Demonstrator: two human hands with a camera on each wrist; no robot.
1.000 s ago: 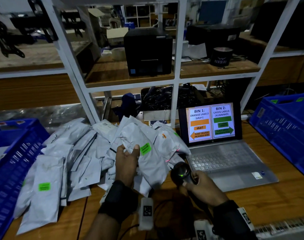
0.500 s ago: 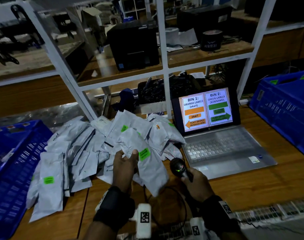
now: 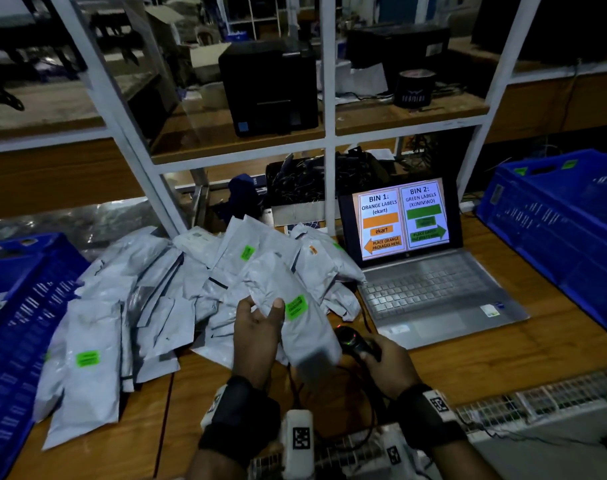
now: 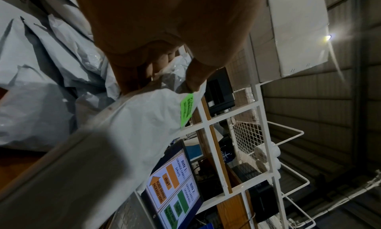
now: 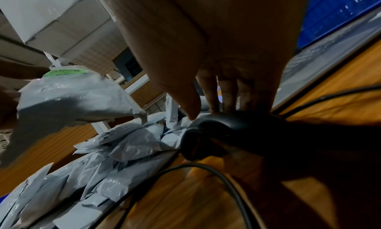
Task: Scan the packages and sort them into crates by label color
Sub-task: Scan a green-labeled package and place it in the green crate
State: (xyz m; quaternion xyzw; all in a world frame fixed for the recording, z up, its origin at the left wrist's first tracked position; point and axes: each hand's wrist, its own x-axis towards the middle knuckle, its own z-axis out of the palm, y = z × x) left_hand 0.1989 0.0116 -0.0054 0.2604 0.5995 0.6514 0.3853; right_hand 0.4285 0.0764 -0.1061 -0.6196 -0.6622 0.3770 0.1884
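A wooden tabletop (image 3: 502, 362) is carrying the work in a dimly lit storeroom, with a white-framed shelf unit (image 3: 326, 140) rising behind it and holding a black printer (image 3: 270, 88). A heap of grey packages (image 3: 146, 306) is sprawling across the left half of the surface, one of them showing a small orange label (image 3: 312, 250), and is crowding against an open laptop (image 3: 423, 271) whose screen is listing Bin 1 for orange labels and Bin 2 for green. A blue crate (image 3: 14, 327) is sitting at the left edge and a second blue crate (image 3: 565, 233) at the right. Above the heap, the left hand (image 3: 257, 337) is holding up a grey package (image 3: 295, 317) with a green label (image 3: 296, 307), its grip pinching the bag's upper edge between thumb and fingers. Just beside it, the right hand (image 3: 388, 367) is wrapping its grip around a black handheld scanner (image 3: 354, 342), whose cable (image 5: 216, 175) is looping over the wood near the person's wrists.
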